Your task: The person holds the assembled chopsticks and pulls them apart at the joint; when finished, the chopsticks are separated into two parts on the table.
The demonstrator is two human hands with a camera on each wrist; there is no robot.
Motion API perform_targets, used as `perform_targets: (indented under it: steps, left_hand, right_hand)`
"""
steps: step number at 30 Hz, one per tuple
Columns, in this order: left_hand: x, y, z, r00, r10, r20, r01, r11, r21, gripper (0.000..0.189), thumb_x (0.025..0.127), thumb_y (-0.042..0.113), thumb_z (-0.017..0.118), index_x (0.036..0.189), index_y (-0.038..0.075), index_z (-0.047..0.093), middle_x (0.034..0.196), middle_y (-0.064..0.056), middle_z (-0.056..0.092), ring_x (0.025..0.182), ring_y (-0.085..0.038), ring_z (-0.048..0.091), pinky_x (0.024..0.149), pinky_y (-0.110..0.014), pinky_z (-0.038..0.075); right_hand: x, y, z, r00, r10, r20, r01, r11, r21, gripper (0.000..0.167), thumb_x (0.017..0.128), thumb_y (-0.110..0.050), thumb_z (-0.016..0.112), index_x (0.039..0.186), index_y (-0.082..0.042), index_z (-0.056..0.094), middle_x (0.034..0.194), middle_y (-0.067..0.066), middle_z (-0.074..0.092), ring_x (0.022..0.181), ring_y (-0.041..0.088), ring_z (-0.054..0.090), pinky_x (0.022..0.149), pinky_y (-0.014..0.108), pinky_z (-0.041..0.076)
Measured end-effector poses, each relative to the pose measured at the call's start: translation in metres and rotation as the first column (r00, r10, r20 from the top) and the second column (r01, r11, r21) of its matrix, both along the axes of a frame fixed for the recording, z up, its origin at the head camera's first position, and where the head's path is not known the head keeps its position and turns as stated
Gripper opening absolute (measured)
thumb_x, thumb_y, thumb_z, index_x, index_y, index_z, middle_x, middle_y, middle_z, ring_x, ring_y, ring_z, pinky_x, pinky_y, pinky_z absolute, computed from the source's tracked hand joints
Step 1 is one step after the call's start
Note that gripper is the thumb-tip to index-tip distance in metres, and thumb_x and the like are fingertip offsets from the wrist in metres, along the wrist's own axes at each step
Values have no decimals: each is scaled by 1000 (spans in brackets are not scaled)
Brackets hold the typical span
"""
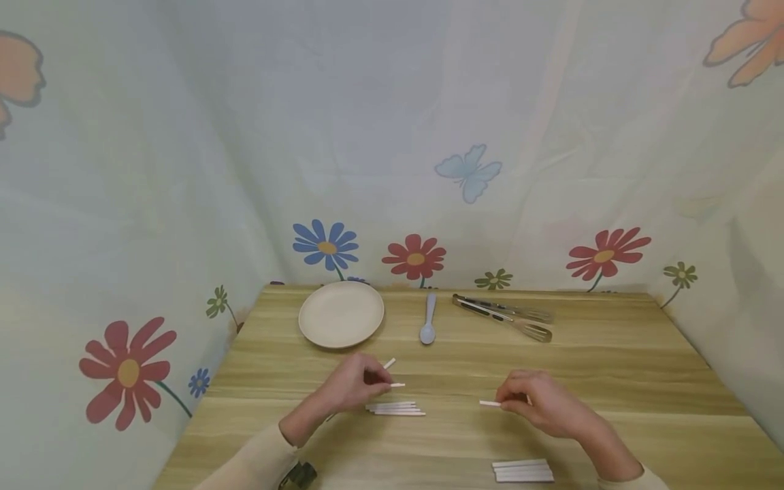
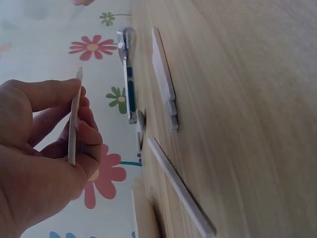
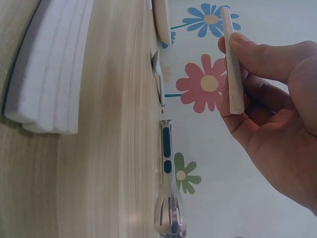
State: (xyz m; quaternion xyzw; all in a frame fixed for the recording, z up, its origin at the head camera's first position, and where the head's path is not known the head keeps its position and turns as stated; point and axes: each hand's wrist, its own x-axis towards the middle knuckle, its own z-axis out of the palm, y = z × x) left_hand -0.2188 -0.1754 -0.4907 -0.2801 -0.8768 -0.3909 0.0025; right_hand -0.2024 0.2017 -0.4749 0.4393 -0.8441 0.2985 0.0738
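My left hand (image 1: 355, 382) pinches a slim white stick (image 2: 75, 116) between thumb and fingers, held above the table. Below it in the left wrist view lies a single loose white stick (image 2: 181, 191), set at an angle. Beside that is a small group of white sticks (image 1: 398, 410), laid side by side with uneven ends. On the right, my right hand (image 1: 545, 401) holds another white stick (image 3: 233, 64) by thumb and fingertips, its free end pointing left in the head view. A second group of white sticks (image 1: 523, 471) lies nearer the table's front edge.
Along the back of the wooden table (image 1: 612, 354) are a cream plate (image 1: 341, 314), a pale spoon (image 1: 428, 320) and metal tongs (image 1: 502, 316) with dark grips. A flower-printed curtain (image 1: 392, 136) hangs behind and at both sides.
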Motion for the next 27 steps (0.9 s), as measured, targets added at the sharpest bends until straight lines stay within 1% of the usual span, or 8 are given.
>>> perform_targets:
  steps: [5,9,12,16,19,22,25,27]
  left_hand:
    - [-1,-1,-4,1000,-2,18,2,1000,4,5,80,7,77,84,9,77,76,5,66,68,3,53,62,-18,47]
    - [-2,-2,-9,999,-19,37,19,1000,-5,5,80,6,77,84,9,77,77,5,65,68,3,53,62,-17,47]
    - [-3,-2,-12,999,-38,39,39,999,-12,5,80,6,76,84,9,77,77,5,66,69,3,54,62,-18,48]
    - [-2,-2,-15,997,-59,55,60,998,-20,5,80,6,76,85,8,77,77,5,67,70,3,55,64,-18,49]
    - [-2,-2,-17,997,-66,45,68,997,-33,5,81,6,75,85,8,76,79,4,68,71,3,55,65,-18,49]
    - [-4,-1,-18,997,-77,12,77,996,-41,6,81,5,74,85,7,76,79,3,68,72,3,55,66,-19,49]
    - [-5,0,-18,997,-82,-9,82,996,-47,6,80,3,73,85,7,76,79,3,68,72,4,55,66,-19,50]
    - [-5,0,-19,996,-84,-10,83,995,-48,7,80,3,72,85,7,76,78,2,68,71,4,55,66,-19,50]
  right_hand:
    - [0,0,-2,1000,16,3,-16,1000,-8,12,83,-8,74,88,-19,71,83,-16,62,71,-5,51,60,17,44]
    - [1,1,-5,1000,9,-27,-9,1000,4,13,80,-8,76,86,-19,71,83,-17,63,73,-6,52,61,18,45]
    - [2,2,-9,1000,7,-12,-7,1000,11,13,81,-9,76,86,-19,71,83,-17,63,73,-6,52,60,17,45]
    - [4,4,-11,999,16,30,-16,1000,9,11,82,-9,74,87,-18,71,83,-16,64,72,-7,50,59,18,46]
    - [5,6,-12,999,27,38,-27,1000,-1,12,83,-9,74,87,-19,70,83,-16,63,72,-8,51,58,18,46]
    - [5,8,-14,999,37,34,-37,999,-11,14,82,-8,75,86,-21,70,82,-16,63,72,-7,51,58,17,45]
    - [5,8,-16,998,41,50,-40,999,-13,13,82,-10,75,85,-21,70,81,-17,63,72,-7,51,59,16,45]
    - [6,8,-16,997,37,70,-36,999,-7,11,83,-11,74,85,-21,70,82,-17,63,72,-7,51,59,16,45]
